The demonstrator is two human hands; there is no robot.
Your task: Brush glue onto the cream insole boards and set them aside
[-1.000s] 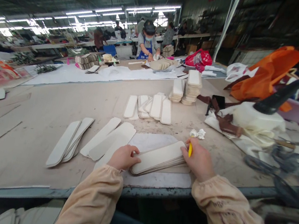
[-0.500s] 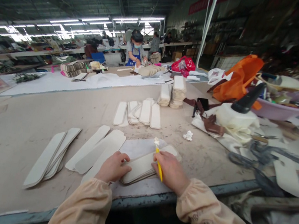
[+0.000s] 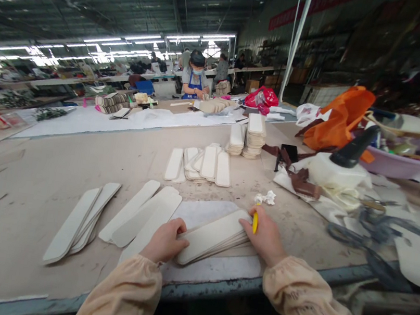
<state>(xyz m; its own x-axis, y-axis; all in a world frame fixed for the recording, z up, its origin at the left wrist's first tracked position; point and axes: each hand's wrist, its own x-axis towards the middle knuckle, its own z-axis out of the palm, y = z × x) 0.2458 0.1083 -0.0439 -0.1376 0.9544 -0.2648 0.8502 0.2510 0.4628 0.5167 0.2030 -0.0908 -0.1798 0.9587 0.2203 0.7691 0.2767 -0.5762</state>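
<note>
A small stack of long cream strips (image 3: 211, 235) lies on a pale sheet (image 3: 212, 271) at the table's near edge. My left hand (image 3: 165, 240) presses on the stack's near left end, fingers curled over it. My right hand (image 3: 266, 235) rests at the stack's right end and grips a yellow brush (image 3: 255, 218) with a white tip pointing away from me. More cream strips (image 3: 144, 214) lie fanned out to the left, and another pair (image 3: 78, 219) lies further left.
A row of shorter cream pieces (image 3: 203, 164) and two tall stacks (image 3: 250, 134) lie further back. A crumpled white scrap (image 3: 269, 197) sits by the brush. A white glue bottle with black nozzle (image 3: 345, 164), scissors (image 3: 367, 239), an orange bag (image 3: 338, 116) and a purple basin (image 3: 417, 159) crowd the right. Other people work at the far end.
My right hand slid from the middle of the stack back to its right end with the brush. My left hand stayed on the left end. The camera shifted slightly.
</note>
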